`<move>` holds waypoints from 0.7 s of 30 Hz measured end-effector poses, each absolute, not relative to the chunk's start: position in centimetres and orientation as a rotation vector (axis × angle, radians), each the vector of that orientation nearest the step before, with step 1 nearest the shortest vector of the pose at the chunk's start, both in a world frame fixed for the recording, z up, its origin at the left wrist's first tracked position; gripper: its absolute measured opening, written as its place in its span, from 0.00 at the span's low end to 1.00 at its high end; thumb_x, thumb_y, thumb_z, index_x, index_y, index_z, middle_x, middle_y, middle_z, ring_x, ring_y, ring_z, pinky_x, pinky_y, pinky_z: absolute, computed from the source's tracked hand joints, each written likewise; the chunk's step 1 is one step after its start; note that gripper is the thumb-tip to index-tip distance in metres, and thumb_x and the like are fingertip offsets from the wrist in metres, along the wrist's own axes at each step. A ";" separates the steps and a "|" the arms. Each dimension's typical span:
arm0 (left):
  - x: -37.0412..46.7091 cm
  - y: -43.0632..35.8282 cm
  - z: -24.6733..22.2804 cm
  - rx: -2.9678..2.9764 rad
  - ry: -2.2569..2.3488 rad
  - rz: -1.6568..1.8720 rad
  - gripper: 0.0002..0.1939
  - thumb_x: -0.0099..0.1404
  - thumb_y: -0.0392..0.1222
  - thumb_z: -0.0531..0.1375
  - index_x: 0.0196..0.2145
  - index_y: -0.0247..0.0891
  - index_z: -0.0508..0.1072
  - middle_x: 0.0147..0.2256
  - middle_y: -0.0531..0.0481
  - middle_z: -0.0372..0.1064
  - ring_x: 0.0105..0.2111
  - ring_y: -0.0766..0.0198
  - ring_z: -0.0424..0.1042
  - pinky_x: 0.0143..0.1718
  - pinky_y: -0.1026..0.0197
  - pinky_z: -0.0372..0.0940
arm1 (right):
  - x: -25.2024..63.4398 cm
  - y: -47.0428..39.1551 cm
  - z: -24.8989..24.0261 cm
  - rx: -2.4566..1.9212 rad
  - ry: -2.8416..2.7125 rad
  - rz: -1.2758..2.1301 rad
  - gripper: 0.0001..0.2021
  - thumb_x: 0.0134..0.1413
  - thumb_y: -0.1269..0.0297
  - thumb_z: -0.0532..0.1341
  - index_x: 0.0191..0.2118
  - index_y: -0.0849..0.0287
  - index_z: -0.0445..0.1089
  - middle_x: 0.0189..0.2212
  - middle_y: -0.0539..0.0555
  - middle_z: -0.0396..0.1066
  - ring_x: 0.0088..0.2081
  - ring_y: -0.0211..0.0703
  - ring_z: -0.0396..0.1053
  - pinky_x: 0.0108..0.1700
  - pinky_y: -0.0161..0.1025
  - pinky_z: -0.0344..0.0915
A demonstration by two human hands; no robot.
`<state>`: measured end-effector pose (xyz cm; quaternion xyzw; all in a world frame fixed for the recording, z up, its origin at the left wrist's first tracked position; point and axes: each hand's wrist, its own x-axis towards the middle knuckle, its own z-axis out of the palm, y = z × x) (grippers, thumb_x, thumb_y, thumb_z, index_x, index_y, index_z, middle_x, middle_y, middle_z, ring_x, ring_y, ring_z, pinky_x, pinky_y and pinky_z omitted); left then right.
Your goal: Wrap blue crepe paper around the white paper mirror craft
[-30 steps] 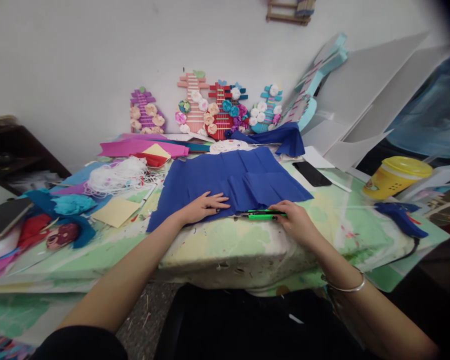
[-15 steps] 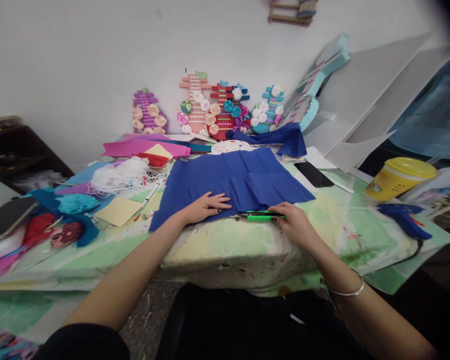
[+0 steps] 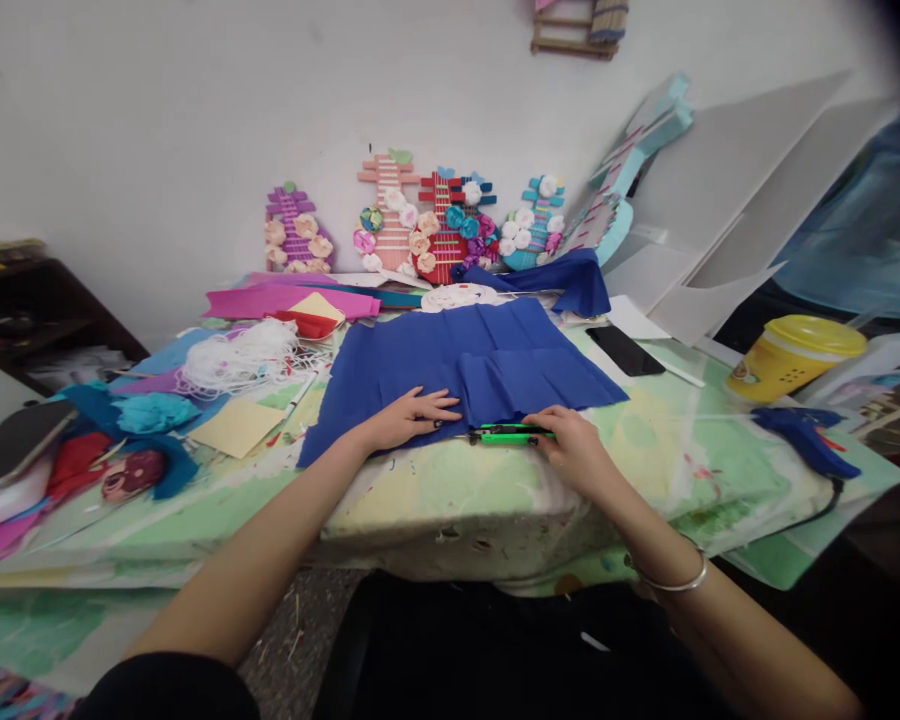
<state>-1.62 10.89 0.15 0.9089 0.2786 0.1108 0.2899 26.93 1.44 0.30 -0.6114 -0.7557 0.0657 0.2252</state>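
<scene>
A creased dark blue sheet (image 3: 420, 350) lies on the table. My left hand (image 3: 412, 420) rests flat on its near edge, fingers spread and pointing right. My right hand (image 3: 570, 445) is closed round a green and black cutter (image 3: 508, 434), which lies along the sheet's near edge with its tip pointing left towards my left hand. The cutter's right end is hidden under my fingers.
A black phone (image 3: 625, 351) lies right of the sheet, with a yellow-lidded cup (image 3: 795, 357) and a blue glue gun (image 3: 806, 438) beyond. White yarn (image 3: 232, 358) and a yellow paper square (image 3: 238, 427) lie left. Flower-decorated lute shapes (image 3: 442, 225) stand against the wall.
My right hand and the cutter have moved a little to the left along the sheet's near edge. My left hand has stayed on the sheet.
</scene>
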 end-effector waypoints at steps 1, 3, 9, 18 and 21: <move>-1.6 10.9 0.1 2.427 0.739 0.294 0.20 0.67 0.39 0.51 0.55 0.53 0.65 0.62 0.54 0.52 0.65 0.61 0.45 0.62 0.41 0.28 | 27.1 1.3 0.3 -1.682 -2.080 0.176 0.14 0.54 0.74 0.56 0.44 0.55 0.74 0.41 0.56 0.71 0.43 0.48 0.67 0.45 0.42 0.60; -1.7 10.9 0.1 2.433 0.729 0.289 0.20 0.67 0.39 0.51 0.55 0.53 0.65 0.62 0.54 0.52 0.65 0.61 0.44 0.63 0.42 0.28 | 27.6 1.1 0.2 -1.671 -2.075 0.167 0.15 0.54 0.74 0.55 0.43 0.55 0.74 0.41 0.56 0.71 0.42 0.47 0.66 0.45 0.42 0.60; -1.7 10.9 0.2 2.428 0.734 0.290 0.19 0.68 0.39 0.50 0.55 0.52 0.65 0.62 0.54 0.52 0.65 0.62 0.44 0.63 0.42 0.29 | 28.2 1.0 0.2 -1.671 -2.075 0.179 0.15 0.53 0.75 0.55 0.44 0.57 0.74 0.42 0.56 0.71 0.43 0.48 0.66 0.45 0.42 0.60; -1.7 11.1 -0.1 2.422 0.735 0.300 0.20 0.67 0.39 0.51 0.55 0.53 0.65 0.62 0.53 0.52 0.65 0.61 0.44 0.62 0.41 0.28 | 26.6 1.7 0.5 -1.654 -2.117 0.153 0.15 0.54 0.73 0.55 0.44 0.56 0.74 0.42 0.57 0.71 0.43 0.48 0.65 0.45 0.44 0.59; -1.7 11.1 -0.1 2.423 0.735 0.302 0.19 0.67 0.39 0.51 0.55 0.53 0.65 0.62 0.54 0.52 0.65 0.61 0.44 0.63 0.42 0.29 | 27.0 1.5 0.4 -1.627 -2.121 0.123 0.15 0.54 0.73 0.55 0.44 0.56 0.74 0.42 0.57 0.71 0.42 0.48 0.65 0.45 0.44 0.59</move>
